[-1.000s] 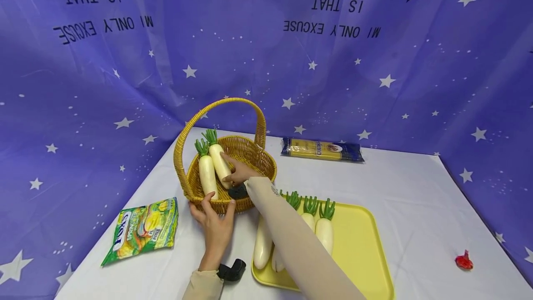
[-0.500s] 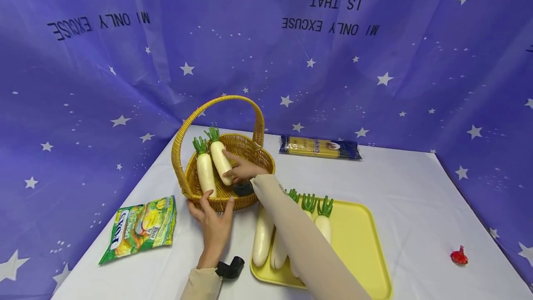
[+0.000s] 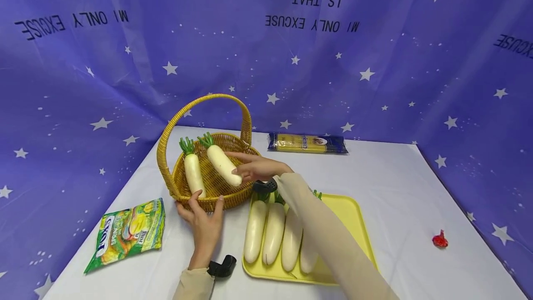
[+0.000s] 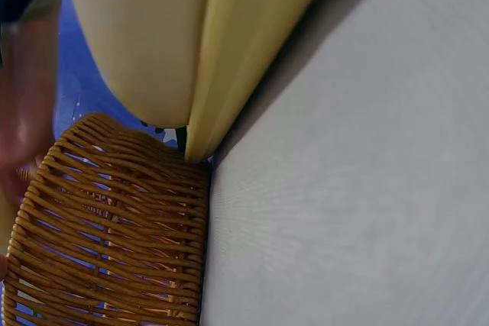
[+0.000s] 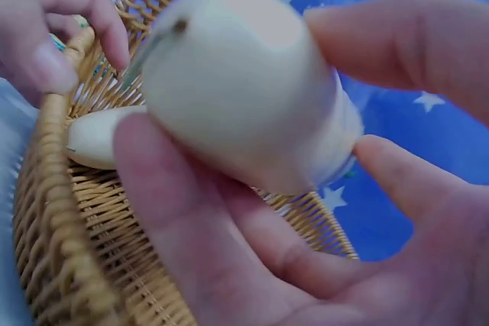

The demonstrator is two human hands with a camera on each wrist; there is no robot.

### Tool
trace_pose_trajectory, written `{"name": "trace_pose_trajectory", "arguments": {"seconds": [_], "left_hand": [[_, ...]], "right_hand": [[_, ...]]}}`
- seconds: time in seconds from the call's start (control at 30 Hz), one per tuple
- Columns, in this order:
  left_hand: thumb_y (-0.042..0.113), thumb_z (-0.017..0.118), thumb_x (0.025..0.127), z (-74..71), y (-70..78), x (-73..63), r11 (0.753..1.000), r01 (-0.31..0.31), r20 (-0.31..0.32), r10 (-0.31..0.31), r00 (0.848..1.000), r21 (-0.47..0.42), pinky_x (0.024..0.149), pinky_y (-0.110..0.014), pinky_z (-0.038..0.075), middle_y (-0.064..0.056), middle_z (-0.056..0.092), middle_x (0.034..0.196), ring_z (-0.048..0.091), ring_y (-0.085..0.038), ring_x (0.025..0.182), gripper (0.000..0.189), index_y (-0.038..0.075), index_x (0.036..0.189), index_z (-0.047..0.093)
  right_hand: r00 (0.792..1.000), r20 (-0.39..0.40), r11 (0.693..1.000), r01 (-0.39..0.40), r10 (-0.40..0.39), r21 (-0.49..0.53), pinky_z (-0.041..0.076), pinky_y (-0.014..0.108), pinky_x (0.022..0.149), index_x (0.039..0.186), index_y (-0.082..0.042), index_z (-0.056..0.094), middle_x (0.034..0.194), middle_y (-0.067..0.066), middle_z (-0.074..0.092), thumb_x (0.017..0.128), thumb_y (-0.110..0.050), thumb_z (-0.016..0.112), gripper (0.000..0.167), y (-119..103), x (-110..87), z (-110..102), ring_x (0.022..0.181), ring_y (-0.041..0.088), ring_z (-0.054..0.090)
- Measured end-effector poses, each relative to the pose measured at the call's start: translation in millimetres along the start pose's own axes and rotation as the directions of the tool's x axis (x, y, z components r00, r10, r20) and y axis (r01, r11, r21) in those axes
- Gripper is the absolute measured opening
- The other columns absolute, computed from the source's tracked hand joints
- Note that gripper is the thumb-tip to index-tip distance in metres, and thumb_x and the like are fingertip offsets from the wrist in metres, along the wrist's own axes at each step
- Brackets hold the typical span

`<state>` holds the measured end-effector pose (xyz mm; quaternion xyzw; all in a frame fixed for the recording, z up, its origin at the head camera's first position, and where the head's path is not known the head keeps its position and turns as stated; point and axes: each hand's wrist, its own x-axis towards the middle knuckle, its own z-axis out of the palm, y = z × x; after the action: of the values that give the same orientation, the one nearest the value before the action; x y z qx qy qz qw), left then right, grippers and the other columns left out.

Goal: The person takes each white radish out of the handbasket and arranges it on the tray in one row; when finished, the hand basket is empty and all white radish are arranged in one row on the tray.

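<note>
My right hand [image 3: 263,169] grips a white radish [image 3: 222,165] with green leaf stubs, near its lower end. The radish slants over the wicker basket [image 3: 240,198], its lower end by the right rim. In the right wrist view, fingers and thumb stand around the blunt end of this radish [image 5: 237,74]. A second radish [image 3: 193,172] lies inside the basket at the left. My left hand [image 3: 206,228] holds the basket's front rim, fingers hooked over it. The left wrist view shows the basket's woven side [image 4: 114,227] close up.
A yellow tray [image 3: 351,216] with several white radishes [image 3: 272,235] stands right of the basket, under my right forearm. A green candy bag [image 3: 129,233] lies at the left, a pasta packet [image 3: 308,143] at the back. A small red object [image 3: 440,240] sits far right.
The right hand has drawn back to the right, and the lower end of its radish has swung right with it. The left hand keeps its place on the rim. The head view has shifted slightly.
</note>
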<state>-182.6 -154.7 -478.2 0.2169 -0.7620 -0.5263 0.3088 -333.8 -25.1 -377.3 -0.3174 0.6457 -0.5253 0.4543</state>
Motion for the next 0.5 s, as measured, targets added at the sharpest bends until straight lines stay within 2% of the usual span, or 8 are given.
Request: {"name": "trace_pose_trajectory", "arguments": {"seconds": [0.13,0.23,0.37,0.5], "left_hand": [[0.033,0.068,0.079,0.6,-0.9,-0.7,1.000,0.006,0.014,-0.006,1.000,-0.004,0.103,-0.061,0.017,-0.026,-0.018,0.144,-0.010,-0.039,0.136,0.057,0.016,0.123,0.036],[0.035,0.067,0.080,0.3,-0.5,-1.2,1.000,0.018,0.023,-0.018,1.000,-0.008,0.101,-0.062,0.019,-0.026,-0.019,0.144,-0.010,-0.040,0.136,0.058,0.015,0.124,0.035],[0.036,0.066,0.080,-0.2,0.1,-2.5,1.000,0.024,0.024,-0.023,0.999,-0.010,0.101,-0.062,0.019,-0.025,-0.020,0.144,-0.010,-0.039,0.137,0.058,0.015,0.124,0.035],[0.036,0.066,0.080,-1.0,0.8,-3.4,0.999,0.032,0.031,-0.032,0.999,-0.011,0.101,-0.063,0.019,-0.025,-0.021,0.144,-0.011,-0.039,0.136,0.059,0.016,0.125,0.034]], "right_hand": [[1.000,0.024,0.999,0.019,-0.019,0.034,0.044,0.039,0.094,0.145,-0.026,0.015,0.143,0.016,0.026,0.094,-0.008,0.044,0.061,2.5,-31.8,-6.0,0.108,0.019,0.054],[0.998,0.045,0.995,0.050,-0.054,0.083,0.045,0.037,0.092,0.146,-0.024,0.014,0.134,0.014,0.037,0.094,-0.010,0.045,0.062,8.3,-62.0,-9.7,0.101,0.013,0.056],[0.994,0.044,0.991,0.099,-0.103,0.086,0.047,0.031,0.081,0.146,-0.023,0.012,0.118,0.006,0.050,0.095,-0.017,0.046,0.062,23.3,-112.8,-11.4,0.089,0.009,0.055],[0.991,-0.022,0.988,0.133,-0.132,0.076,0.046,0.030,0.081,0.146,-0.022,0.009,0.117,0.005,0.054,0.096,-0.014,0.041,0.060,44.2,-168.4,-7.5,0.093,0.009,0.055]]}}
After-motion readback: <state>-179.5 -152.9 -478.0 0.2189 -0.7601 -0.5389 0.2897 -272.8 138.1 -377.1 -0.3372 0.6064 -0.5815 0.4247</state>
